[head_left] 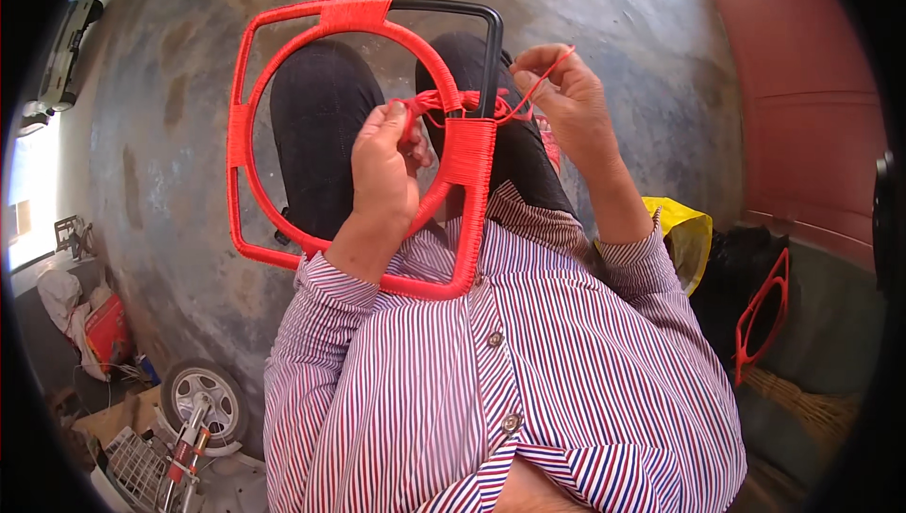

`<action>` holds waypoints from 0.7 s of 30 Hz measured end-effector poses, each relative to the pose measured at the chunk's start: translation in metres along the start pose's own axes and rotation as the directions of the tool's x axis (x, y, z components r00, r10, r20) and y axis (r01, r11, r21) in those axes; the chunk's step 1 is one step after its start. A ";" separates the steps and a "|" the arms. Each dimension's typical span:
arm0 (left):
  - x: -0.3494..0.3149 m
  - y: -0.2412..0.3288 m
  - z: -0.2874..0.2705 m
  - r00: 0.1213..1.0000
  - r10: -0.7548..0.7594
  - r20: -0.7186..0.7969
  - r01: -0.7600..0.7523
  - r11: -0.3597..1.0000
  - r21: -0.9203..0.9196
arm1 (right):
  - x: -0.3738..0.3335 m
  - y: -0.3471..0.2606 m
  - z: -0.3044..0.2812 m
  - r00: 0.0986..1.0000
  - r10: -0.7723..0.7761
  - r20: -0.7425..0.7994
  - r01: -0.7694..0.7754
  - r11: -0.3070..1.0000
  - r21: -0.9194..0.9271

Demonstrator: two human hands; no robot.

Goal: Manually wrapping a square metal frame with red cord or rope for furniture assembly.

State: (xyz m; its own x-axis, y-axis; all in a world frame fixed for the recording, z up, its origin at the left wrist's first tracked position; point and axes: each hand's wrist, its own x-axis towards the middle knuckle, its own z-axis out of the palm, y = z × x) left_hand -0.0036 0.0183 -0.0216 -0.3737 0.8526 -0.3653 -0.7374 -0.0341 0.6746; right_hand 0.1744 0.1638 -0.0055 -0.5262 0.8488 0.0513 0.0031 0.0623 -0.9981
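A rounded-square metal frame [469, 147] with an inner ring rests across my lap, mostly wrapped tightly in red cord. Its upper right corner shows bare black metal. Inside the ring, my left hand [385, 168] is closed on a bunch of red cord [425, 100] beside the wrapped joint. Loose loops of that cord pass around the frame's right side. To the right of the frame, my raised right hand [569, 102] pinches a strand of the cord between thumb and fingers, and the strand slants down to the bare bar.
At right lie a yellow bag [684, 235], a black bag [731, 272] and another red frame [763, 315], with a straw broom [802, 404] below. A wheel [203, 402] of a small wheeled thing stands lower left, near a red package [109, 336]. A red panel [802, 88] edges the concrete floor.
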 end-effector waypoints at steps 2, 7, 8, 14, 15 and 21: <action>-0.006 0.002 0.015 0.984 0.162 -0.076 -0.152 0.980 0.125 | -0.005 -0.017 0.010 0.985 -0.167 0.035 0.170 0.973 -0.155; -0.023 0.005 0.030 0.930 0.334 0.157 -0.369 0.843 0.391 | -0.005 -0.032 0.049 0.776 -0.532 0.340 0.631 0.646 -0.430; -0.022 0.005 0.029 0.933 0.326 0.153 -0.359 0.864 0.353 | -0.003 -0.028 0.051 0.750 -0.544 0.377 0.661 0.641 -0.390; -0.015 0.008 0.016 0.976 0.207 0.066 -0.217 0.940 0.263 | 0.006 -0.050 -0.026 0.895 -0.091 0.436 0.350 0.750 -0.562; -0.013 0.007 0.016 0.985 0.170 0.039 -0.174 0.952 0.250 | 0.007 -0.057 -0.045 0.872 0.047 0.487 0.339 0.660 -0.671; -0.010 0.009 0.032 0.999 -0.051 -0.015 0.053 0.976 0.211 | -0.010 -0.046 -0.136 0.976 0.209 0.063 -0.182 0.938 -0.296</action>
State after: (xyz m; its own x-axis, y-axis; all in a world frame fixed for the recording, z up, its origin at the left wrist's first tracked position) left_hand 0.0114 0.0267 0.0089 -0.3441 0.8453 -0.4087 -0.6209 0.1217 0.7744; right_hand 0.2953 0.2236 0.0442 -0.5662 0.8085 -0.1605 0.3500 0.0596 -0.9348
